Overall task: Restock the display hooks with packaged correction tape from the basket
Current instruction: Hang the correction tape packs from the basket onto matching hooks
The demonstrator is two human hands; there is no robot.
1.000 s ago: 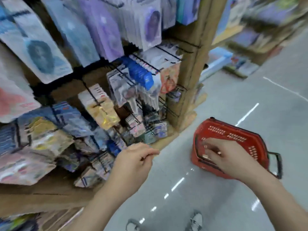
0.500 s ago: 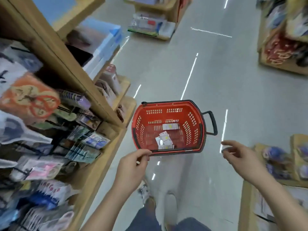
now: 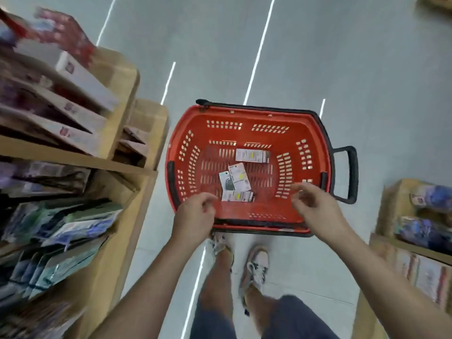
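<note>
Standing on a glossy grey floor (image 3: 381, 77), the person's shoes (image 3: 255, 265) sit just before the near rim of a red basket (image 3: 318, 133). The left hand (image 3: 195, 217) hovers at the basket's near-left corner, fingers curled in with nothing seen in them. The right hand (image 3: 316, 207) hangs over the near-right corner, fingers half bent, spread and empty. Correction tape packs (image 3: 235, 183) lie overlapped mid-bottom of the basket, with one more pack (image 3: 252, 155) toward its far edge. Wooden shelves (image 3: 122, 106) of blurred goods flank the aisle's left side and a lower display (image 3: 389, 199) its right. White light streaks cross the floor beyond.
</note>
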